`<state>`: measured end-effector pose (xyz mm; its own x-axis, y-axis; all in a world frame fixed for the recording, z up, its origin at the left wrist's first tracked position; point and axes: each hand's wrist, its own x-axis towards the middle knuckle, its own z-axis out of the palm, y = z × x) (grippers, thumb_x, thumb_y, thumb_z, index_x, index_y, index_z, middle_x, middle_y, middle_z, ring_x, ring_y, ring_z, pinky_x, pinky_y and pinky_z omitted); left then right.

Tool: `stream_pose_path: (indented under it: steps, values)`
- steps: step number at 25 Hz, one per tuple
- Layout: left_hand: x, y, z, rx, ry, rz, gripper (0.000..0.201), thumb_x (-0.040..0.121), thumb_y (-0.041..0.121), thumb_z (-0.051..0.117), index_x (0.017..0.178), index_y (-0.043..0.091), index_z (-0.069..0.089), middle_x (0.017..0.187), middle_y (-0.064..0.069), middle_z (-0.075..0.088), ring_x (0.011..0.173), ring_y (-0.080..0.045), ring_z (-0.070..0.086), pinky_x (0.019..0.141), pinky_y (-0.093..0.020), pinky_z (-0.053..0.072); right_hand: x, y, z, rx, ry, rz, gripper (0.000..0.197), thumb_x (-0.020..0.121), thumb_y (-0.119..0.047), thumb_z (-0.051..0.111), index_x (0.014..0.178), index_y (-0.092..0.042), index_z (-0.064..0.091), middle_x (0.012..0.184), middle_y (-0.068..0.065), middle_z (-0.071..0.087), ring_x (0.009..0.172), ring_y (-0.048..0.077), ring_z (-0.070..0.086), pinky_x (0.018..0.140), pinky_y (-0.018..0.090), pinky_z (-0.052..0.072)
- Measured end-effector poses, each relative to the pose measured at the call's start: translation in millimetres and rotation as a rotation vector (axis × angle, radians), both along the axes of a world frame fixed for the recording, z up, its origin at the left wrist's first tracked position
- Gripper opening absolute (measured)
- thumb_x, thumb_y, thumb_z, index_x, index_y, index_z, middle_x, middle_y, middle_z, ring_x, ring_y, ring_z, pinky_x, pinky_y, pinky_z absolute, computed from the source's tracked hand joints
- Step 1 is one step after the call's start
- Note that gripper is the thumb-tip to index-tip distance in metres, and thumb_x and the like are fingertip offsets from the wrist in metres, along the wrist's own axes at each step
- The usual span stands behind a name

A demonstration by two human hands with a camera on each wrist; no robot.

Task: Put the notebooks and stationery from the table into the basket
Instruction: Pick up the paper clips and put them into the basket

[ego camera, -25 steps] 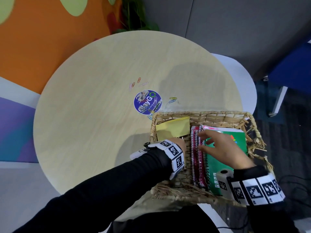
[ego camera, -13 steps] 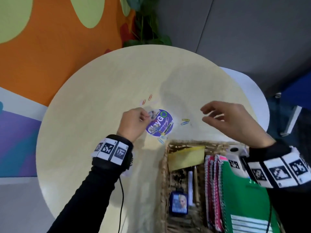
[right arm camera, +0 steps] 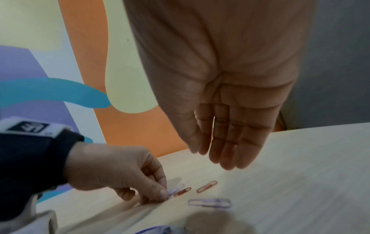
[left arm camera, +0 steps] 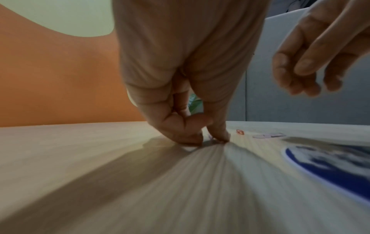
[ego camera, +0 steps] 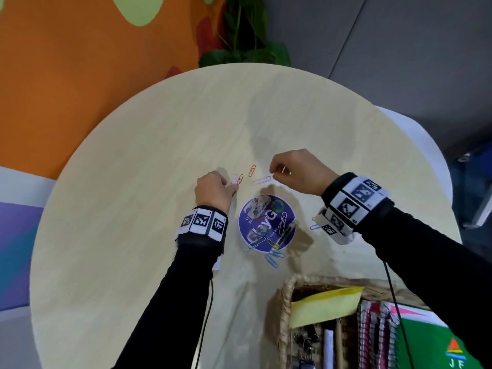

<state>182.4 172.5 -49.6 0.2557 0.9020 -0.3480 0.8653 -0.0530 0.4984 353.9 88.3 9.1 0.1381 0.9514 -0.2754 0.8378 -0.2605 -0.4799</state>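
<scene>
Loose paper clips lie on the round table (ego camera: 133, 209) beyond a round purple sticker (ego camera: 267, 223). My left hand (ego camera: 233, 187) pinches a pale paper clip (right arm camera: 174, 191) against the tabletop between thumb and forefinger (left arm camera: 218, 134). Right beside it are two orange clips (ego camera: 240, 179) (ego camera: 251, 170) and a lilac clip (ego camera: 262, 180). My right hand (ego camera: 272, 175) hovers just above the lilac clip (right arm camera: 209, 203), fingers relaxed and empty (right arm camera: 222, 158). Several blue clips (ego camera: 271, 258) lie at the sticker's near edge.
The wicker basket (ego camera: 286, 302) stands at the near right and holds a yellow pad (ego camera: 324, 306), spiral notebooks (ego camera: 372, 336), a green notebook (ego camera: 439, 342) and small stationery. One more blue clip (ego camera: 315, 226) lies under my right wrist. A plant (ego camera: 245, 49) stands behind the table.
Both hands left the basket and reached out over the table. The left hand went from the sticker's edge to the pale clip and pinched it; the right hand came down over the lilac clip.
</scene>
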Motion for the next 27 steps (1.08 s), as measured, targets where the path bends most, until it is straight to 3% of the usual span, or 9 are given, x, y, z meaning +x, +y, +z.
stream_pose_path:
  steps: [4, 10, 14, 15, 18, 20, 23, 25, 27]
  values:
    - [2.1, 7.8, -3.4, -0.075, 0.087, 0.034, 0.037, 0.087, 0.033, 0.062, 0.095, -0.002, 0.070, 0.100, -0.018, 0.072, 0.093, -0.035, 0.067, 0.070, -0.030, 0.048, -5.2, 24.0, -20.2, -0.049, -0.074, 0.045, 0.017, 0.087, -0.016, 0.058, 0.099, -0.008, 0.066, 0.103, 0.010, 0.069, 0.096, 0.025, 0.061, 0.080, 0.028, 0.044]
    - [1.1, 1.6, 3.7, -0.128, 0.153, 0.001, 0.030, 0.092, 0.017, 0.051, 0.107, -0.007, 0.062, 0.111, -0.023, 0.067, 0.101, -0.038, 0.065, 0.080, -0.037, 0.053, -11.2, 37.2, -38.4, -0.182, -0.164, 0.107, 0.016, 0.086, -0.013, 0.058, 0.096, -0.003, 0.065, 0.105, 0.015, 0.066, 0.096, 0.030, 0.060, 0.076, 0.031, 0.043]
    - [-10.7, -13.4, 14.3, -0.087, 0.083, -0.047, 0.029, 0.091, 0.015, 0.050, 0.069, 0.003, 0.065, 0.070, -0.016, 0.064, 0.067, -0.030, 0.060, 0.064, -0.034, 0.047, -14.7, 38.1, -34.1, -0.256, -0.195, 0.139, 0.023, 0.089, -0.015, 0.055, 0.101, 0.001, 0.065, 0.108, 0.019, 0.067, 0.101, 0.033, 0.061, 0.082, 0.035, 0.047]
    - [-15.8, -18.7, 18.4, -0.060, 0.046, -0.051, 0.026, 0.089, 0.013, 0.051, 0.067, 0.007, 0.064, 0.069, -0.012, 0.062, 0.066, -0.028, 0.057, 0.065, -0.032, 0.046, -16.1, 38.5, -30.3, -0.269, -0.198, 0.151, 0.024, 0.089, -0.016, 0.056, 0.102, 0.002, 0.065, 0.109, 0.019, 0.067, 0.102, 0.033, 0.061, 0.083, 0.035, 0.047]
    - [-34.9, -37.3, 31.9, 0.024, -0.142, -0.002, 0.009, 0.083, 0.016, 0.062, 0.087, 0.010, 0.068, 0.083, -0.009, 0.070, 0.082, -0.028, 0.065, 0.080, -0.037, 0.054, -16.7, 27.5, 0.3, -0.241, -0.177, 0.165, 0.021, 0.086, -0.016, 0.061, 0.100, -0.001, 0.065, 0.107, 0.015, 0.067, 0.097, 0.029, 0.060, 0.077, 0.031, 0.042]
    - [-48.7, -53.6, 41.9, 0.037, -0.265, 0.000, 0.011, 0.081, 0.017, 0.066, 0.091, 0.013, 0.068, 0.074, -0.002, 0.067, 0.075, -0.026, 0.067, 0.080, -0.040, 0.056, -18.1, 3.8, 36.9, -0.149, -0.154, 0.142, 0.015, 0.083, -0.014, 0.065, 0.093, -0.004, 0.066, 0.093, 0.010, 0.067, 0.082, 0.022, 0.054, 0.071, 0.026, 0.037]
    - [-68.0, -86.2, 62.0, 0.012, -0.417, -0.064, 0.009, 0.079, 0.020, 0.070, 0.078, 0.029, 0.069, 0.060, 0.012, 0.063, 0.059, -0.005, 0.060, 0.075, -0.041, 0.059, -31.9, -66.8, 85.3, -0.026, -0.087, 0.099, 0.010, 0.077, -0.014, 0.070, 0.085, -0.009, 0.067, 0.075, -0.001, 0.060, 0.070, 0.016, 0.050, 0.069, 0.028, 0.040]
    - [-78.7, -112.1, 75.0, -0.031, -0.472, -0.126, 0.016, 0.079, 0.022, 0.072, 0.071, 0.035, 0.067, 0.060, 0.023, 0.065, 0.054, 0.005, 0.056, 0.073, -0.039, 0.060, -50.5, -123.6, 96.3, -0.067, -0.018, 0.054, 0.010, 0.074, -0.017, 0.072, 0.082, -0.012, 0.068, 0.072, -0.001, 0.063, 0.068, 0.015, 0.054, 0.069, 0.030, 0.044]
    - [-85.6, -140.8, 89.1, -0.055, -0.496, -0.194, 0.015, 0.079, 0.019, 0.073, 0.073, 0.033, 0.069, 0.061, 0.025, 0.066, 0.058, 0.002, 0.059, 0.072, -0.029, 0.058, -72.1, -173.6, 82.9, -0.226, 0.035, 0.028, 0.009, 0.075, -0.018, 0.073, 0.082, -0.014, 0.068, 0.077, 0.000, 0.070, 0.071, 0.015, 0.060, 0.070, 0.030, 0.046]
